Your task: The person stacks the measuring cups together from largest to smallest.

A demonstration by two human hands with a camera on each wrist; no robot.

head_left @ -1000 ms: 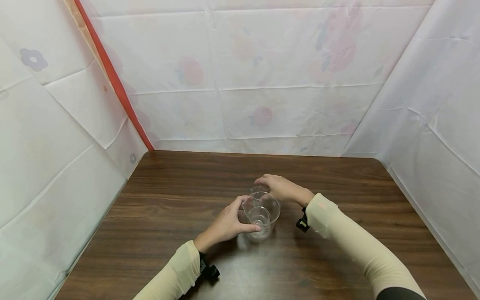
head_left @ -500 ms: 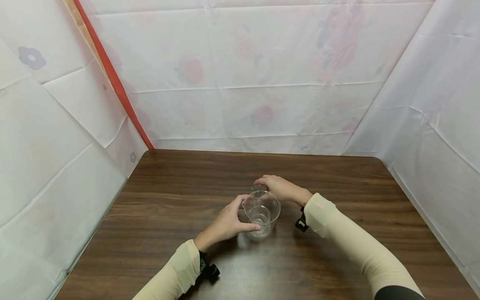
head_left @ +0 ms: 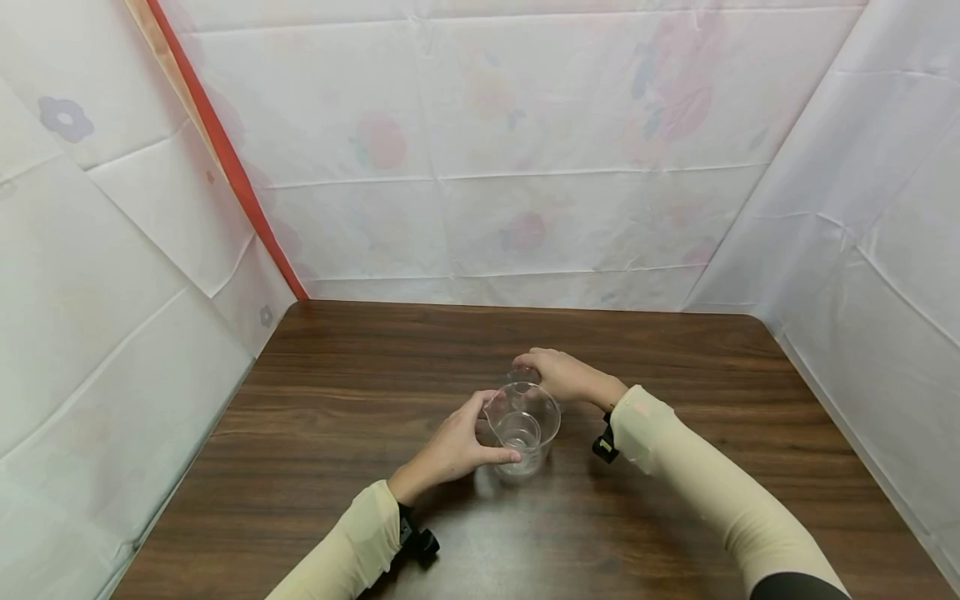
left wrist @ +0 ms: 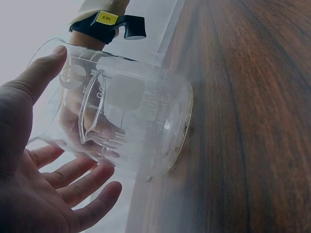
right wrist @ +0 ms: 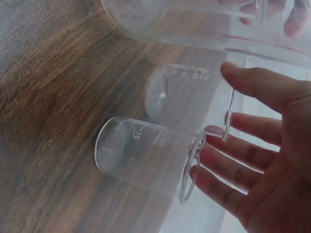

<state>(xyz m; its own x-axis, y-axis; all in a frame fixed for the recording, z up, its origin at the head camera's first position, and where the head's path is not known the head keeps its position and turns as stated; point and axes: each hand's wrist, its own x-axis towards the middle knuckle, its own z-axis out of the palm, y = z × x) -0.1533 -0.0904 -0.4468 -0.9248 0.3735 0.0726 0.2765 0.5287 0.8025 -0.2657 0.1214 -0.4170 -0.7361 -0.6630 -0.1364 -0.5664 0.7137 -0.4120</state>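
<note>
A large glass beaker (left wrist: 129, 92) stands upright on the table, with a smaller beaker (head_left: 519, 432) inside it. My left hand (head_left: 457, 442) holds the large one from the left, thumb on the near side and fingers on the far side. Just behind it, my right hand (head_left: 558, 375) grips the rim of a small graduated beaker (right wrist: 187, 94) between thumb and fingers. Beside that stands an even smaller graduated beaker (right wrist: 146, 155), its rim right at my other right fingertips. In the head view these two small beakers are partly hidden by the right hand and the large beaker.
The brown wood-grain table (head_left: 360, 367) is bordered by white printed sheets (head_left: 465, 150) at the back and both sides. A red strip (head_left: 232, 167) runs down the left back corner. Black wrist cameras sit on both of my wrists.
The small glass at my right fingertips has shifted slightly to the right behind the large beaker. My left hand and the large beaker have stayed in place.
</note>
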